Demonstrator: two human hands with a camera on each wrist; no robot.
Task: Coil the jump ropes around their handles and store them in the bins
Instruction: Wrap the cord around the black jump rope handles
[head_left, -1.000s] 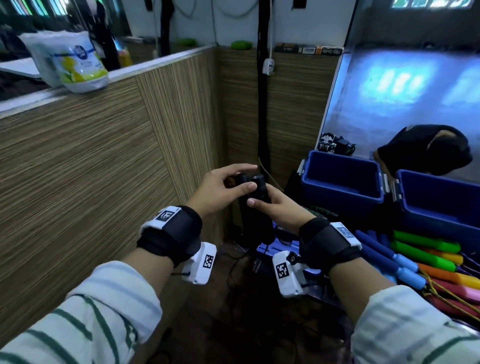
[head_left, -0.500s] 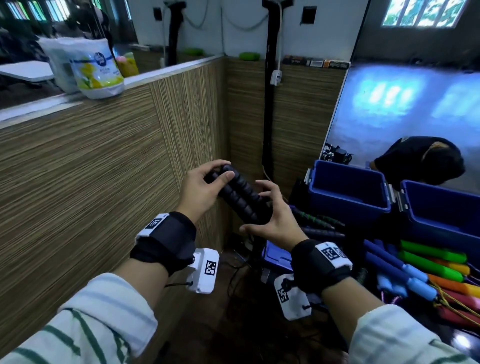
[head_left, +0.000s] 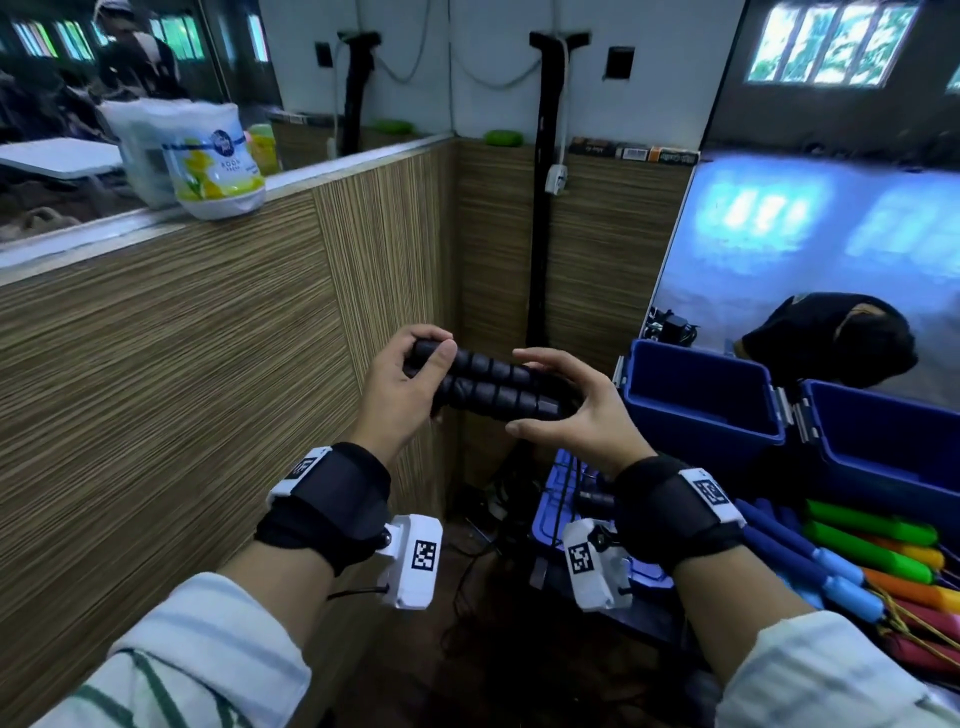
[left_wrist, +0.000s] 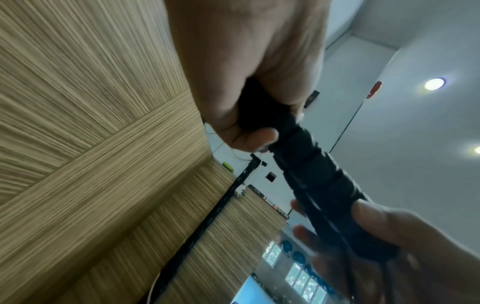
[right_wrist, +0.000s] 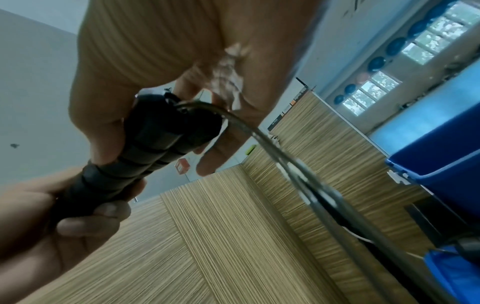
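Observation:
Two black ribbed jump rope handles (head_left: 493, 387) lie side by side, nearly level, at chest height in front of the wooden wall. My left hand (head_left: 426, 364) grips their left ends, thumb on top. My right hand (head_left: 519, 392) cups their right ends, thumb underneath and fingers loosely spread above. In the right wrist view the grey rope (right_wrist: 285, 164) leaves the handle tips (right_wrist: 155, 144) and hangs down to the right. In the left wrist view my left hand (left_wrist: 259, 123) closes round the handles (left_wrist: 311, 164). Two open blue bins (head_left: 696, 421) (head_left: 883, 457) stand to the right.
Several coloured jump ropes (head_left: 872, 540), blue, green, orange and red, lie at lower right below the bins. A blue lid (head_left: 550, 499) and cables lie on the dark floor beneath my hands. A wood-panelled wall (head_left: 208, 364) runs along the left. A person in black (head_left: 831, 338) crouches behind the bins.
The handles have turned from upright to nearly level and risen. My left hand kept its grip at one end, and my right hand slid to the other end.

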